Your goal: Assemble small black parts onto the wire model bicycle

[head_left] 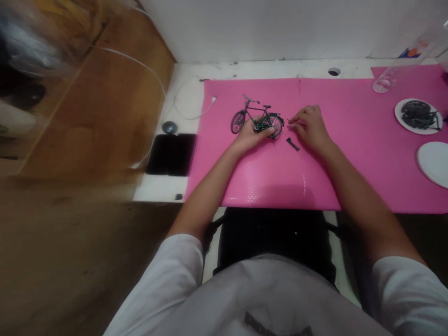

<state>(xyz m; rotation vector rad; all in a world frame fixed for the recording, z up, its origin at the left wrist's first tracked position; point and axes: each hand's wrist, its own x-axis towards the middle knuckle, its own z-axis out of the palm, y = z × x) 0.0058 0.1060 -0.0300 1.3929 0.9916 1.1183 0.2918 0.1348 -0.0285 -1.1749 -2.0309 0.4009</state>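
Observation:
My left hand [253,136] is closed around the lower frame and rear wheel of a dark miniature bicycle [257,110]. The bicycle stands upright above the pink mat, its front wheel and handlebar pointing left. Just right of the rear wheel is my right hand [310,125], thumb and fingers pinched together near the mat. A tiny dark piece seems to show at its fingertips, too small to name. Between the hands, a small black plastic part [293,144] lies on the mat, with a few tiny bits near it.
The pink mat [259,179] covers most of the white table. On the right are a white plate [401,116] of black parts, a second white plate [434,163] and a clear bottle [385,81]. Leftward lie a black flat object [171,155], a dark round dish [170,127] and a white cable [191,116].

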